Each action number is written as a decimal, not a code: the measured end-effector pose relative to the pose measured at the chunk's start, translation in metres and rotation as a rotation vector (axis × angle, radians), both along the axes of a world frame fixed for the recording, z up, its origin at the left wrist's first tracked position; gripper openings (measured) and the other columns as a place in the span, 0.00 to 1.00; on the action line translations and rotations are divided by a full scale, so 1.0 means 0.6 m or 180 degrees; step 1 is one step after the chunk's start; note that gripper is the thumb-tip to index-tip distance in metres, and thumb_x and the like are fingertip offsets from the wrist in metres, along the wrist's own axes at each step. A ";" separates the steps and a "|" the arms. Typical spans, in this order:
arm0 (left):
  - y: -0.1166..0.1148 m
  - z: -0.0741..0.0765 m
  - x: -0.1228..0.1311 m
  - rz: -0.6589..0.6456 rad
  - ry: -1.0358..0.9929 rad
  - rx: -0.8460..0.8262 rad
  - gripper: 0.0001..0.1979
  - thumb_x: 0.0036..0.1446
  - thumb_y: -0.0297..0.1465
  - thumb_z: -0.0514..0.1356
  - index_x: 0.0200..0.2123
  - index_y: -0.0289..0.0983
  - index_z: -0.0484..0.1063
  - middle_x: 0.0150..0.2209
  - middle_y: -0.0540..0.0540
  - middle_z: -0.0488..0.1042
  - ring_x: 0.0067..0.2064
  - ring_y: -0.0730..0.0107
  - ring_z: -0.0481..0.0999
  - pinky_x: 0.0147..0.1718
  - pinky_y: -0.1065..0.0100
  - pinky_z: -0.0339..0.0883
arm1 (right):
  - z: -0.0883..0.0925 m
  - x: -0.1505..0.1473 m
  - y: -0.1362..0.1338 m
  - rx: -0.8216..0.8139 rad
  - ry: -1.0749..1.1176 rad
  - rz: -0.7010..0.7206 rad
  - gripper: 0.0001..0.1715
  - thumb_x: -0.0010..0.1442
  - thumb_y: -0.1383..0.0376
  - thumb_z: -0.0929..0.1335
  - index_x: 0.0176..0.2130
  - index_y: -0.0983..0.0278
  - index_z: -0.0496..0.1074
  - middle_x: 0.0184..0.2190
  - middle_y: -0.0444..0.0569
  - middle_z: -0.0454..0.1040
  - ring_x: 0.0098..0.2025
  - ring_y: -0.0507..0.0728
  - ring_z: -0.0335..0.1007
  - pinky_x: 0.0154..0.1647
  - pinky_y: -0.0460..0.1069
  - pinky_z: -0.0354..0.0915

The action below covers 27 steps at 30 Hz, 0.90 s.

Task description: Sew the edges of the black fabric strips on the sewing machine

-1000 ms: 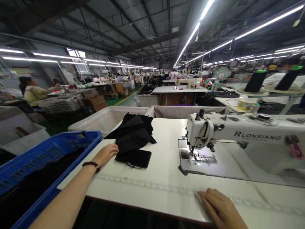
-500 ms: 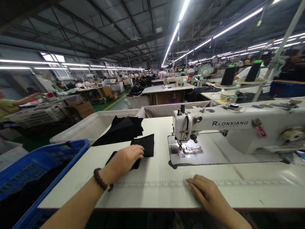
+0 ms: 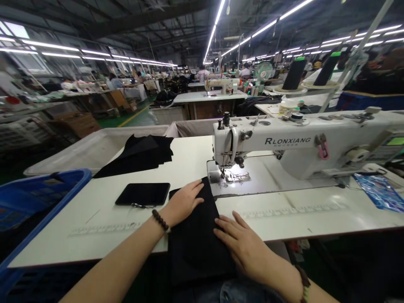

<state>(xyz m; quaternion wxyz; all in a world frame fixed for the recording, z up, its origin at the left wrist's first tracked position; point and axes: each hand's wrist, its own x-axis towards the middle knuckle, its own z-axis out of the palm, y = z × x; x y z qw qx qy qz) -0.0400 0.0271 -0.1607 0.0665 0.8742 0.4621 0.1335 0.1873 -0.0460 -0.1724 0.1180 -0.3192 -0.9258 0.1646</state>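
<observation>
A black fabric piece [image 3: 197, 248] lies over the table's front edge and hangs down toward my lap. My left hand [image 3: 184, 203] rests flat on its upper part, fingers stretched toward the sewing machine [image 3: 252, 139]. Along the fabric's right edge lies my right hand [image 3: 241, 242], its fingers spread and pressing lightly on it. The far corner of the fabric reaches close to the machine's needle plate, left of the presser foot [image 3: 223, 173]. A black phone [image 3: 143, 193] with a small metal clip [image 3: 142, 205] sits left of my left hand.
More black fabric pieces [image 3: 139, 153] are stacked at the table's far left. A blue basket [image 3: 77, 179] stands beside the left edge, a pale bin [image 3: 75, 147] behind. A ruler strip [image 3: 293, 210] runs along the front; a blue plastic packet [image 3: 380, 191] lies right.
My left hand has brought the black fabric from beside the phone toward me, uncovering the phone. My right hand has moved from the bare table onto the fabric. The view has shifted right and down.
</observation>
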 end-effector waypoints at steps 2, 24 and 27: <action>0.025 -0.024 0.000 0.0026 0.0061 -0.0042 0.19 0.54 0.29 0.58 0.50 0.30 0.64 0.54 0.33 0.63 0.56 0.55 0.63 0.54 0.54 0.59 | 0.001 0.010 -0.006 0.0043 -0.0055 0.0160 0.29 0.55 0.73 0.59 0.56 0.66 0.58 0.58 0.56 0.57 0.61 0.61 0.46 0.60 0.66 0.42; 0.051 -0.056 0.076 -0.0555 0.0139 -0.0124 0.21 0.59 0.35 0.53 0.53 0.30 0.60 0.58 0.35 0.58 0.60 0.54 0.53 0.58 0.54 0.51 | -0.034 0.047 -0.004 0.1271 0.0804 0.0214 0.20 0.63 0.74 0.53 0.47 0.74 0.67 0.44 0.58 0.73 0.50 0.60 0.65 0.50 0.59 0.65; 0.058 -0.051 0.079 -0.0464 0.0096 -0.0144 0.20 0.59 0.36 0.53 0.52 0.30 0.61 0.57 0.35 0.59 0.60 0.55 0.55 0.57 0.56 0.51 | -0.034 0.049 0.002 0.1233 0.0843 0.0195 0.21 0.63 0.73 0.52 0.48 0.74 0.67 0.44 0.59 0.72 0.51 0.59 0.65 0.51 0.58 0.64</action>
